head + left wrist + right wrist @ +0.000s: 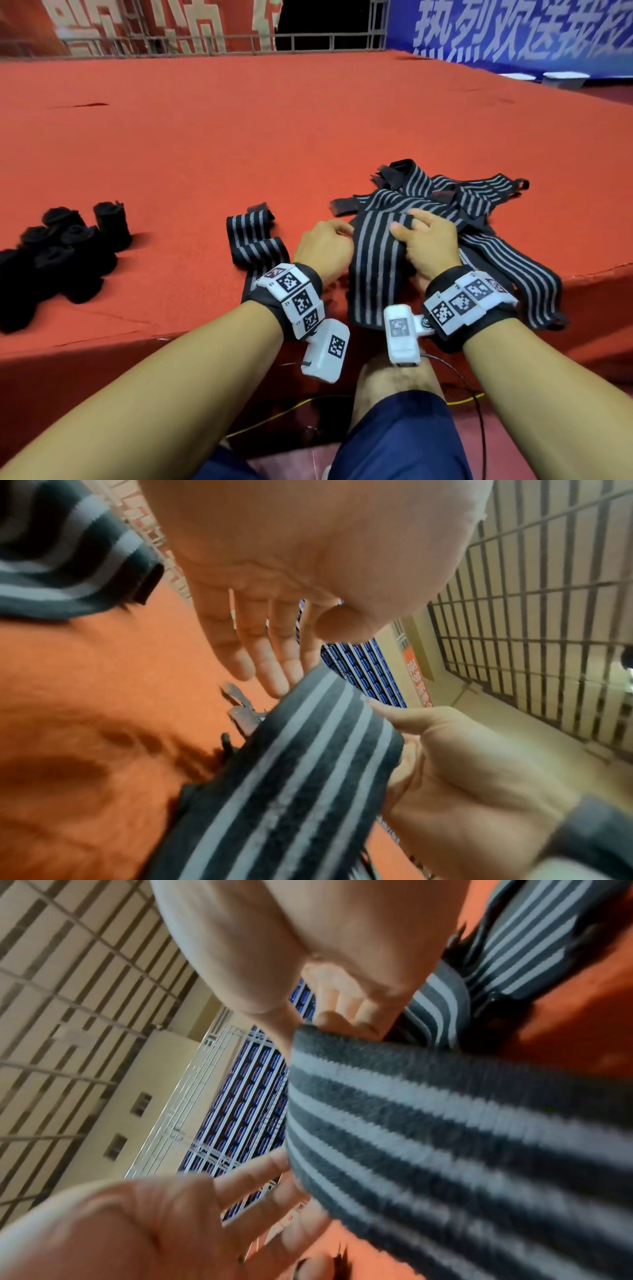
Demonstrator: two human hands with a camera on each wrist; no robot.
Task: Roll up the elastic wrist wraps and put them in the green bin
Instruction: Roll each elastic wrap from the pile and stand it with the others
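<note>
A black wrist wrap with grey stripes (375, 270) hangs over the front edge of the red surface (274, 120). My right hand (409, 224) pinches its upper part, thumb on top and fingers behind, as the right wrist view shows on the wrap (445, 1123). My left hand (344, 233) is at the wrap's left edge. In the left wrist view its fingers (267, 664) lie nearly straight and touch the edge of the wrap (308, 777). A heap of unrolled striped wraps (472, 198) lies just behind the hands. No green bin is in view.
Several rolled black wraps (68, 246) stand in a group at the left. One more unrolled striped wrap (255, 240) lies folded left of my left hand. My knee (394, 387) is below the front edge. Banners and a railing stand at the back.
</note>
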